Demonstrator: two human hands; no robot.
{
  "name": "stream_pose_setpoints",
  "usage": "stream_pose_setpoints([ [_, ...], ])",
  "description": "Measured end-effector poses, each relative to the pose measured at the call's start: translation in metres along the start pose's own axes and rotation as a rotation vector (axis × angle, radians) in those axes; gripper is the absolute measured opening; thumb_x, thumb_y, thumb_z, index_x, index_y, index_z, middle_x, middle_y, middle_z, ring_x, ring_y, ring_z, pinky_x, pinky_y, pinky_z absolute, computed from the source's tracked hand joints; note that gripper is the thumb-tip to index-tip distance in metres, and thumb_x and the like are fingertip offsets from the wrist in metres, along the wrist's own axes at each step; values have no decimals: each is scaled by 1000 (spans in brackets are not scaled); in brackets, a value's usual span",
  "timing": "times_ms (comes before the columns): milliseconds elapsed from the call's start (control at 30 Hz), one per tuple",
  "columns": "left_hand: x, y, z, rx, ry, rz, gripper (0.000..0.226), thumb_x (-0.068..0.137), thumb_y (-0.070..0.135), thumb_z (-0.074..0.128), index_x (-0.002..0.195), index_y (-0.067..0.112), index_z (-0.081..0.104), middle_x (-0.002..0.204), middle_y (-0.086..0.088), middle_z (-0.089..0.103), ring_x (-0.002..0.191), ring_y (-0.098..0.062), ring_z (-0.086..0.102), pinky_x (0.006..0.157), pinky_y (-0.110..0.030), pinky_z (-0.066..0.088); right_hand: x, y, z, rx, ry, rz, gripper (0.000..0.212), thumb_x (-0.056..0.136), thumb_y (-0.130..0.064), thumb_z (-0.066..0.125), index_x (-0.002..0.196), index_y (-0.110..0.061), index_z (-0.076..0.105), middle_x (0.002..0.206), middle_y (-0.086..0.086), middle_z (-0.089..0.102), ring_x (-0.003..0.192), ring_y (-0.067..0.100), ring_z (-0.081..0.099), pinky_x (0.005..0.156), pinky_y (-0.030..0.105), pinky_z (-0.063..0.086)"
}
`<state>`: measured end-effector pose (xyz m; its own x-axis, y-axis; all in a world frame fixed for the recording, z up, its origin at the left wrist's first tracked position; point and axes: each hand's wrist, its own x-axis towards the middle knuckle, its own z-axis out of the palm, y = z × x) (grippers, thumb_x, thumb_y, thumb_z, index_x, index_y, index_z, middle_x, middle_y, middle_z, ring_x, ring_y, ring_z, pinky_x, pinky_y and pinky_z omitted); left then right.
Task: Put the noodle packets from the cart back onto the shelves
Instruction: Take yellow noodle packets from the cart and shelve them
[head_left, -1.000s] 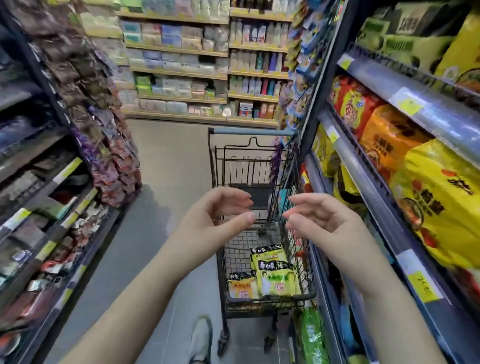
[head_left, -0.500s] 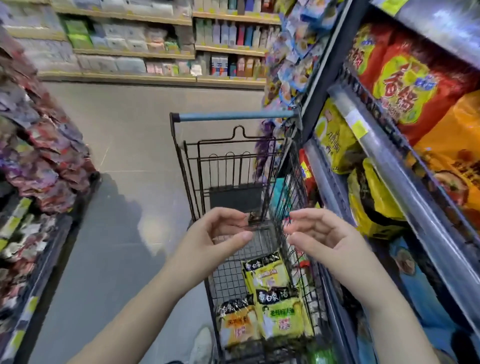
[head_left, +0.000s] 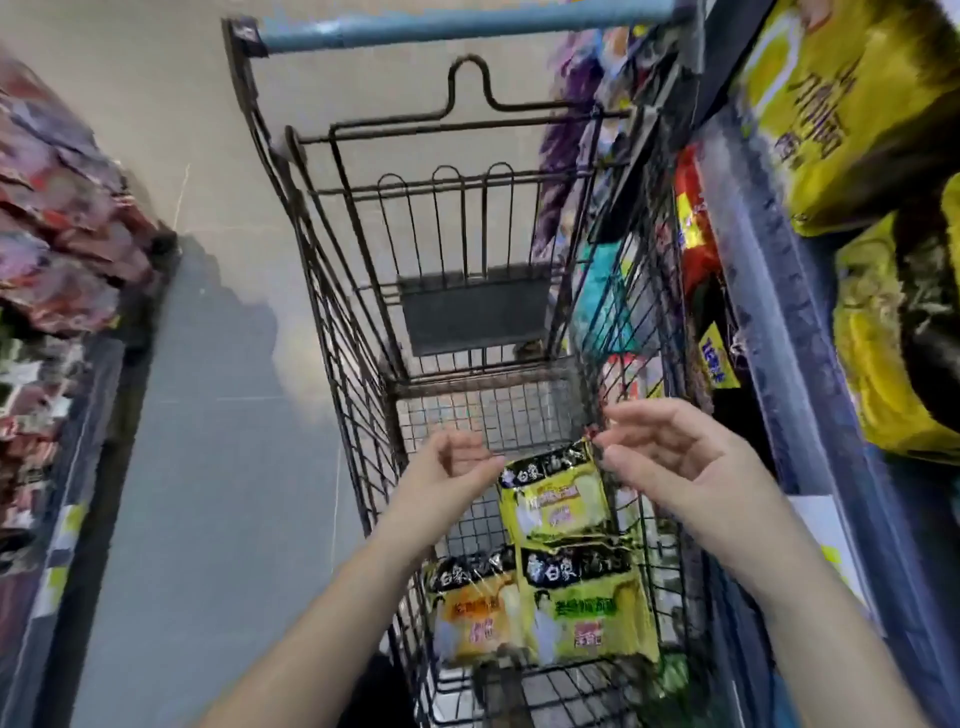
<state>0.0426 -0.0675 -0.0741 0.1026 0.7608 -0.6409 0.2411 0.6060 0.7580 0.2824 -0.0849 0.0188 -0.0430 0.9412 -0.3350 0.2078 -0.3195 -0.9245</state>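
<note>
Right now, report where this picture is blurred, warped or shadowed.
Head view: the snack packets at left and the yellow bags at right are smeared by blur. Head view: the cart wires bow outward from wide-angle distortion. Head view: the noodle packets in the cart are fairly legible. Head view: a dark shadow covers the floor left of the cart.

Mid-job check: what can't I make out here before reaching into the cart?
Head view, whether the right hand touches the upper green packet: one angle, no depth.
Head view, near end of the cart below the orange packet: smeared by blur.
Head view, left-shelf goods: motion blur.
Head view, yellow bags at right: cut by edge.
</note>
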Motion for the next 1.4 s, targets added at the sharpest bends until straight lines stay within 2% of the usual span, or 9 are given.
stream_pose_setpoints([
  [400, 123, -137, 70, 101, 64, -410, 54, 78, 37, 87, 114, 14, 54, 103, -4, 62, 92, -25, 61, 98, -51, 56, 13, 71, -15, 67, 20, 117, 40, 69, -41, 82, 108, -36, 74, 105, -3, 78, 100, 14, 74, 91, 28, 60],
  [500, 134, -145, 81, 154, 93, -437, 53, 81, 36, 87, 112, 13, 51, 105, -7, 60, 93, -26, 59, 94, -47, 54, 12, 75, -16, 75, 7, 139, 45, 66, -53, 83, 108, -41, 73, 106, -4, 78, 102, 15, 74, 92, 27, 59],
  [700, 146, -150, 95, 194, 42, -480, 67, 86, 34, 83, 135, 5, 49, 127, -13, 60, 116, -31, 59, 98, -41, 49, 6, 82, -22, 90, 40, 167, 43, 71, -36, 82, 111, -29, 73, 103, -2, 78, 99, 15, 74, 91, 26, 58],
  [800, 151, -154, 100, 161, 34, -518, 69, 87, 33, 82, 139, 3, 47, 121, -10, 58, 106, -26, 53, 96, -39, 45, 4, 82, -25, 115, 47, 166, 45, 68, -56, 86, 108, -38, 74, 105, -1, 78, 100, 15, 74, 89, 22, 57],
  [933, 147, -145, 106, 99, 24, -568, 34, 90, 26, 79, 90, 11, 48, 85, 2, 50, 89, -22, 51, 87, -32, 40, 1, 88, -26, 124, 48, 181, 53, 62, -67, 86, 108, -42, 74, 107, -1, 78, 101, 15, 74, 88, 21, 57],
  [1000, 149, -152, 106, 66, 4, -579, 41, 84, 32, 85, 93, 11, 51, 95, -1, 59, 98, -25, 55, 92, -36, 44, 0, 88, -26, 127, 57, 187, 45, 66, -57, 86, 106, -42, 74, 106, -1, 78, 100, 14, 74, 89, 23, 58],
  [1067, 155, -166, 104, 6, -26, -548, 87, 59, 53, 96, 120, 5, 57, 118, -6, 68, 111, -29, 63, 106, -46, 48, -1, 87, -25, 128, 60, 192, 41, 67, -52, 85, 106, -43, 74, 105, -2, 78, 100, 14, 74, 89, 23, 58],
  [1133, 182, -215, 103, -47, -59, -516, 131, 30, 69, 97, 138, 9, 54, 129, -10, 69, 116, -34, 66, 106, -55, 51, -1, 87, -26, 128, 59, 186, 43, 67, -56, 86, 106, -43, 74, 106, 0, 78, 101, 16, 74, 87, 21, 57],
  [1400, 181, -179, 100, -195, -96, -427, 118, 36, 56, 102, 134, 12, 53, 117, -11, 75, 101, -32, 76, 94, -55, 59, 0, 85, -25, 124, 76, 177, 34, 71, -33, 81, 102, -42, 75, 105, -1, 78, 100, 14, 74, 87, 22, 57],
])
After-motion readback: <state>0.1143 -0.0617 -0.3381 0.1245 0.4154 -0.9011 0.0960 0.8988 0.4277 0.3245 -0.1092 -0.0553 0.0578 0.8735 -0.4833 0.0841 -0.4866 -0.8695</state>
